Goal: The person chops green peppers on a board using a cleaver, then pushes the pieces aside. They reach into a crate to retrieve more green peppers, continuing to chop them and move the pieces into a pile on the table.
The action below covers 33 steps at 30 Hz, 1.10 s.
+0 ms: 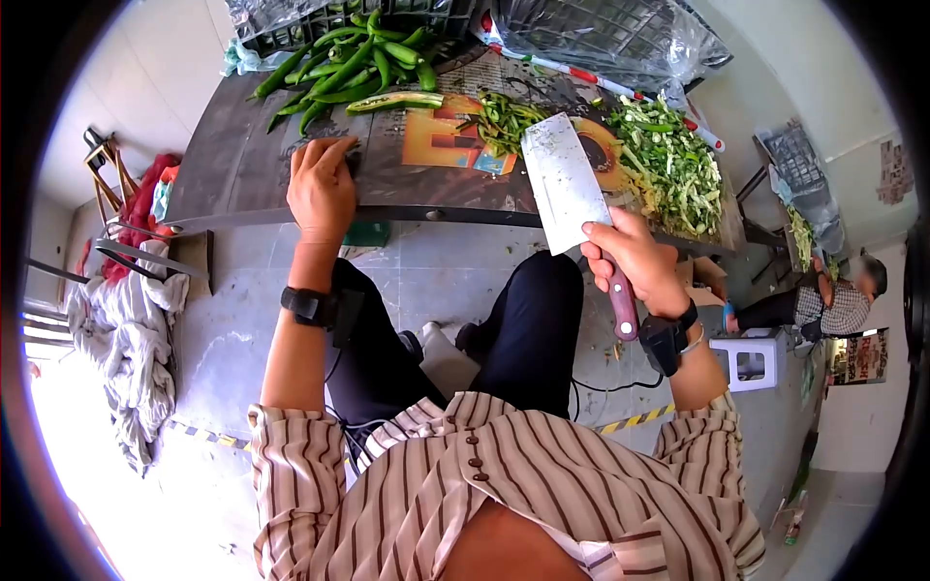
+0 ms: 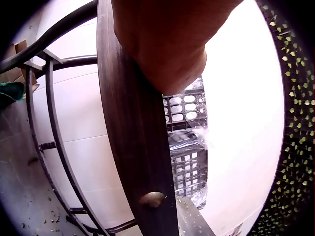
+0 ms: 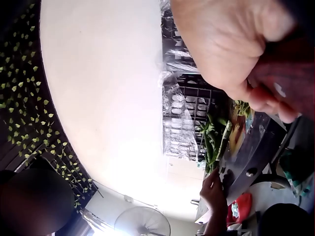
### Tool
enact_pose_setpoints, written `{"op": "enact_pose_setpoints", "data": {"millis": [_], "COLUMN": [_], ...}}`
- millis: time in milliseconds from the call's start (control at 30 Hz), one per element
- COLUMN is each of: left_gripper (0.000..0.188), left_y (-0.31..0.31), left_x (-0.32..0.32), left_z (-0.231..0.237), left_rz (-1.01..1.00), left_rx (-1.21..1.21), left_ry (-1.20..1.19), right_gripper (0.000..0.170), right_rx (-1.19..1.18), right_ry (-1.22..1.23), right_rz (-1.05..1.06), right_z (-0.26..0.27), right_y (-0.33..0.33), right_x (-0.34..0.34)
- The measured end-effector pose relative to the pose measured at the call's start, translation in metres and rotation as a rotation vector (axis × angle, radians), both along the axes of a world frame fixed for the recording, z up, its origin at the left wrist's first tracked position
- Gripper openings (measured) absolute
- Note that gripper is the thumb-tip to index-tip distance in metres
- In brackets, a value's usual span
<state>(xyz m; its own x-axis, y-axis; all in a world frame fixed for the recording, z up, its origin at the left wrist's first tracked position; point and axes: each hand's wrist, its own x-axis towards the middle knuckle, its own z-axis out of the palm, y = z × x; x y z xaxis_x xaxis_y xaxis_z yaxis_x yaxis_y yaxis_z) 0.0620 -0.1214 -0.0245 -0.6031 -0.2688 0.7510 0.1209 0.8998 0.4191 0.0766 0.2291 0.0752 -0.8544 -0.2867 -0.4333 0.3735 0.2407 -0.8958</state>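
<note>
My right hand (image 1: 635,257) grips a cleaver (image 1: 567,184) by its reddish-brown wooden handle (image 1: 621,300). The broad blade, flecked with green bits, overlaps the table's front edge in the head view. On the table's edge rests my left hand (image 1: 323,189), its fingers loosely bent and holding nothing. Beyond it lies a heap of long green peppers (image 1: 358,68), with a slit pepper (image 1: 395,101) showing its pale inside in front. Sliced pepper strips (image 1: 504,124) sit just left of the blade. To the right spreads a larger pile of chopped peppers (image 1: 673,165).
Plastic-covered black crates (image 1: 610,39) stand along the back of the dark table (image 1: 232,165). A red-and-white pole (image 1: 581,75) lies before them. Another person (image 1: 843,300) sits at the far right, near a white plastic stool (image 1: 751,361). Crumpled grey cloth (image 1: 131,339) hangs at left.
</note>
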Motion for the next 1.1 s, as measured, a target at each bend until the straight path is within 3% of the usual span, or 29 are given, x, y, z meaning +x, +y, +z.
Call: {"op": "enact_pose_setpoints", "data": {"millis": [200,500,733,933,1100], "left_gripper": [0.021,0.023,0.021,0.023,0.022], "left_y": [0.001,0.002,0.003,0.003,0.004], "left_x": [0.001,0.001,0.002,0.001,0.003], "left_z": [0.002,0.001,0.002,0.001,0.002], "left_rz": [0.005,0.030,-0.006,0.014,0.005], "left_rx": [-0.007,0.012,0.006,0.003,0.034], "left_ry": [0.011,-0.016,0.009,0.000,0.013], "right_gripper": [0.015,0.013,0.016,0.015,0.015], "right_rx": [0.007,-0.072,-0.115,-0.141,-0.162], "right_ry": [-0.019,0.063,-0.064,-0.129,-0.071], "right_rz": [0.062,-0.064,0.150,0.177,0.063], "right_z": [0.004,-0.002,-0.003,-0.009,-0.021], "right_y": [-0.001,0.009,-0.015,-0.041,-0.032], "right_x": [0.009,0.004,0.006,-0.005,-0.020]}}
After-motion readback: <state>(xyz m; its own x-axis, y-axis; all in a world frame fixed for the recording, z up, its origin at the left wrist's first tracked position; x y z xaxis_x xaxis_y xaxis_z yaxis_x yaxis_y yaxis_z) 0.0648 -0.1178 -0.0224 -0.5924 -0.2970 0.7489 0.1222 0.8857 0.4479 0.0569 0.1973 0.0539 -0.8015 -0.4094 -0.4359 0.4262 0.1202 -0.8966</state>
